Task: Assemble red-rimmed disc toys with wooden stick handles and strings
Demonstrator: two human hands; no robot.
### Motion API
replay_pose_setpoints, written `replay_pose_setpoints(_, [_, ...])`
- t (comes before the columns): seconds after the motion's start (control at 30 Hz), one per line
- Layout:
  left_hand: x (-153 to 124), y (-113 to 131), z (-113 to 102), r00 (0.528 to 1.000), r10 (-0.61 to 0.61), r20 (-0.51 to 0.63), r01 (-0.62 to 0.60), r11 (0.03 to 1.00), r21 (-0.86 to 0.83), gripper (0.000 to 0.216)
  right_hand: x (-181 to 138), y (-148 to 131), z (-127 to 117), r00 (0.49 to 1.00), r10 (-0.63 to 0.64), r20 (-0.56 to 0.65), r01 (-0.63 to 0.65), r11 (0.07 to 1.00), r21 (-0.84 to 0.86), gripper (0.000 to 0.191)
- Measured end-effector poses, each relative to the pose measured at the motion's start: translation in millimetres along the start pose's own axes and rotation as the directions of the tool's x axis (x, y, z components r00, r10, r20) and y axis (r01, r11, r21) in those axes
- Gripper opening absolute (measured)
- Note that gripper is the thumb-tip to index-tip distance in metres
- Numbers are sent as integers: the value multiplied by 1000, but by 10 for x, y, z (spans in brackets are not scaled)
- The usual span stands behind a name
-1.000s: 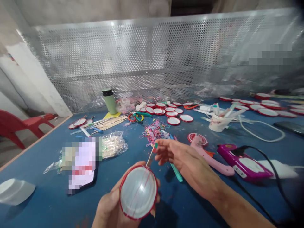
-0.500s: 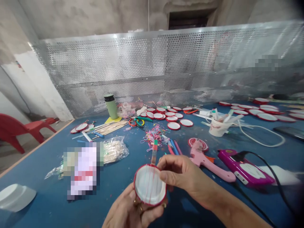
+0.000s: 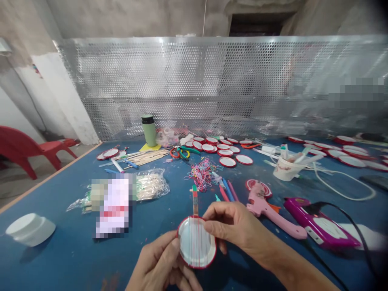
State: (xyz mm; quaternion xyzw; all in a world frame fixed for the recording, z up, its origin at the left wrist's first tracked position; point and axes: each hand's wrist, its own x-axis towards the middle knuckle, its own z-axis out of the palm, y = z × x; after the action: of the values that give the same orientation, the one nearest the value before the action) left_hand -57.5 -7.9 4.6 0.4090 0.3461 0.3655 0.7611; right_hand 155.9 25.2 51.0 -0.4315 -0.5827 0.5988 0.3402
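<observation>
My left hand [image 3: 160, 264] grips a round white lid with a red rim [image 3: 196, 242] from below, thumb on its left edge. Thin red threads run across the lid's face, and a painted wooden stick [image 3: 195, 201] stands up from its top edge. My right hand [image 3: 235, 228] pinches the lid's upper right rim with curled fingers. Both hands hover low over the blue table [image 3: 69, 258], near its front.
On the table lie a pink glue gun [image 3: 266, 208], a purple device with a black cable [image 3: 321, 226], coloured pens [image 3: 227, 190], rubber bands [image 3: 203, 173], a bag of sticks [image 3: 150, 186], many red-rimmed lids [image 3: 224, 147], a green bottle [image 3: 149, 130], a paper cup [image 3: 286, 167], a white lid [image 3: 30, 229]. A perforated metal screen [image 3: 212, 85] stands behind.
The lid has turned and moved right, nearer my right hand. My right hand came back from the stick's tip to pinch the lid's rim. The view shifted slightly left.
</observation>
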Motion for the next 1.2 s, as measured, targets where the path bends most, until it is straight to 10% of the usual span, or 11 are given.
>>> replay_pose_setpoints(0.3, [-36,1,34,1000,-18,3,18,992,124,62,146,-116,-66,943,-103,-317,88,994,-62,56])
replay_pose_setpoints(1.2, [-95,51,111,997,-20,-68,30,990,140,59,236,-107,50,948,-148,-283,118,986,-120,35])
